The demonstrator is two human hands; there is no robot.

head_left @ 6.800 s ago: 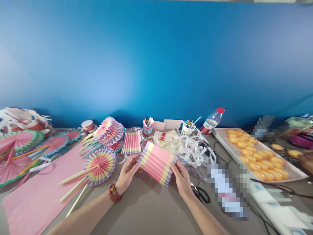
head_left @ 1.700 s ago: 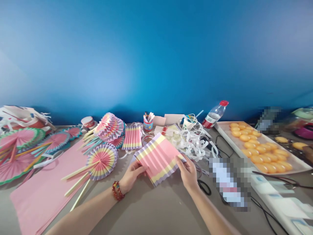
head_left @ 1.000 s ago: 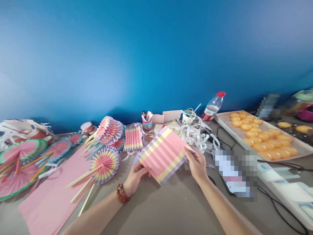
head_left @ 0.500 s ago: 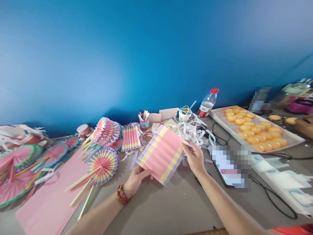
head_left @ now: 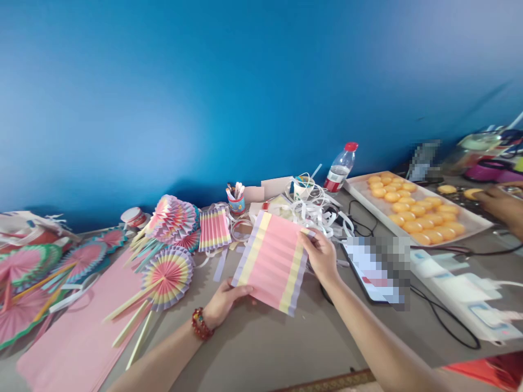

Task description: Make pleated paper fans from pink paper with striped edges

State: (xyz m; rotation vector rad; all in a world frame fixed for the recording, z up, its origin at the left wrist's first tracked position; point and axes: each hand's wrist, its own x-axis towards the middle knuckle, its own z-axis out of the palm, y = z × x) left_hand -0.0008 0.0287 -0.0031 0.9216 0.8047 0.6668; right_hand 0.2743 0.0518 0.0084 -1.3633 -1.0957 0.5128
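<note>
A pink sheet of paper (head_left: 273, 261) with yellow and lilac strips along two sides is held up over the table, with faint fold ridges across it. My left hand (head_left: 226, 302), a red beaded bracelet at its wrist, pinches the sheet's lower left edge with the thumb on top. At the upper right edge, my right hand (head_left: 322, 256) grips the paper between thumb and fingers. Just behind it stands a pleated striped paper (head_left: 214, 228). Left of my hands lies a round pleated fan (head_left: 167, 279) on pale sticks.
White paper strips (head_left: 322, 218) pile up behind the sheet, near a bottle (head_left: 341, 167) and a pen cup (head_left: 236, 202). To the right are a phone (head_left: 373, 272), a power strip (head_left: 469, 305) and a tray (head_left: 476, 223) of orange balls. Another person's hand (head_left: 504, 204) touches a ball.
The striped sheet has turned slightly and now faces me more upright, still in both hands. The view has shifted a little to the right. The other person's hand has come further into view.
</note>
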